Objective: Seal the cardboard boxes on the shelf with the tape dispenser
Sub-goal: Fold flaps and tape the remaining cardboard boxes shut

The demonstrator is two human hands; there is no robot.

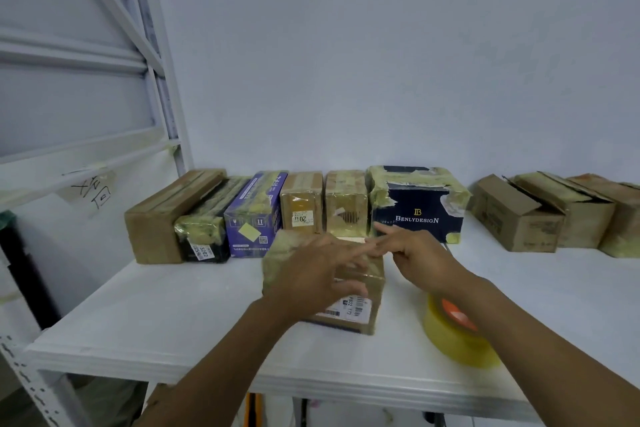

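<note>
Tape roll (446,336): lying near the front edge of the shelf (173,315), untouched.
Small box (367,288): sitting mid-shelf; probably light and stiff, tape-slick on top; side walls offering the best hold.
Left hand (311,270): resting over the box, fingers spread.
Right hand (419,256): hovering beside it, fingers loosely spread, empty.
Back row (417,204): taped boxes standing behind.

Two bare forearms (540,333) show from the lower edge, uncovered as far as the picture runs. The left hand (311,274) and right hand (422,260) are bare too, with slim fingers (388,231); blur hides the nails and any finer marks.
</note>
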